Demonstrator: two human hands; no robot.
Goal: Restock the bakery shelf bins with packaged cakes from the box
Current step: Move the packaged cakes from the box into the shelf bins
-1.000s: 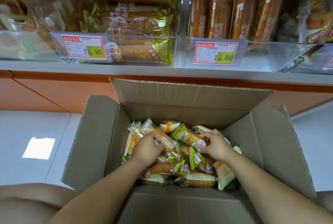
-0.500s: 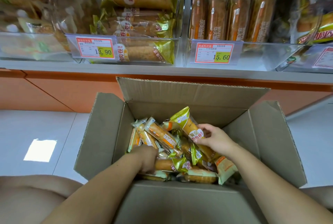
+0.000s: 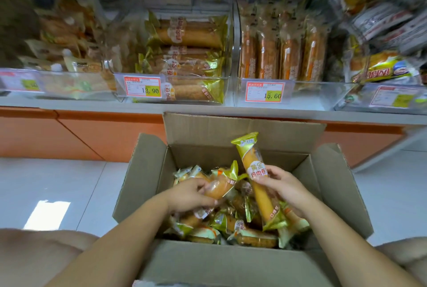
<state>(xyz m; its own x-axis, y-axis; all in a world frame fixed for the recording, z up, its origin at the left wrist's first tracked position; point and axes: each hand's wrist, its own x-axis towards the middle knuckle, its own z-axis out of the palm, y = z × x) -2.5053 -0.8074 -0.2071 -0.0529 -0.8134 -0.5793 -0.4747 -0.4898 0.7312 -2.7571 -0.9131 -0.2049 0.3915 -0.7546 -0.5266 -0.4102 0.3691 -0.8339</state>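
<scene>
The right hand (image 3: 284, 185) pinches a long packaged cake (image 3: 255, 178) at mid-length between thumb and curled fingers. The cake's long axis runs away from the person, with its gold crimped end pointing up toward the shelf bins (image 3: 178, 99) beyond the hand. Half a second ago it lay lower and leaned left. The left hand (image 3: 189, 195), then buried in the box (image 3: 242, 129), now grips a second cake (image 3: 220, 186) just left of the first.

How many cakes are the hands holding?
2. The left hand grips the lower cake in the box; the right hand holds the raised cake. Palms may hide more.
</scene>
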